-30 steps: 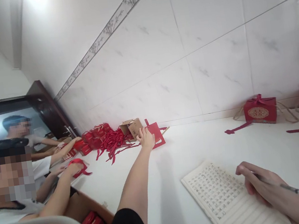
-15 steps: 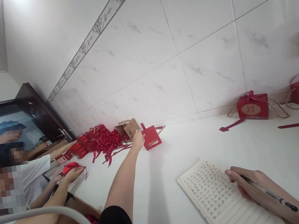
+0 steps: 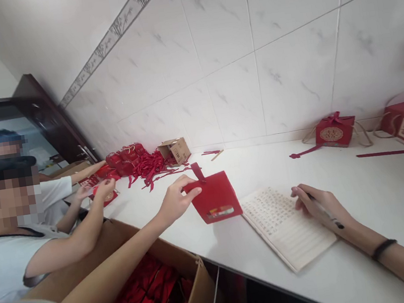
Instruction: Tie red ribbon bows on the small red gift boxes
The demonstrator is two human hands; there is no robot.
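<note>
My left hand (image 3: 180,199) grips a red gift box (image 3: 216,197) by its upper left edge and holds it tilted above the white table. A ribbon tab (image 3: 198,172) sticks up from the box, and a small cut-out window shows low on its face. My right hand (image 3: 323,209) is closed around a black-and-clear pen (image 3: 327,215), resting on the right edge of an open notebook (image 3: 288,229). Handwritten lines fill the upper part of the page; the lower lines are blank. The pen's tip is hidden by my fingers.
A large cardboard box (image 3: 202,292) of red items stands below the table edge. Red ribbons (image 3: 147,166) and a small brown carton (image 3: 175,150) lie along the wall. Red boxes (image 3: 335,130) stand at right. Co-workers sit at left, one person's hands (image 3: 107,187) holding a red item.
My left hand has lifted the red box off the table and brought it nearer, beside the notebook. My right hand still holds the pen at the page. The view has shifted.
</note>
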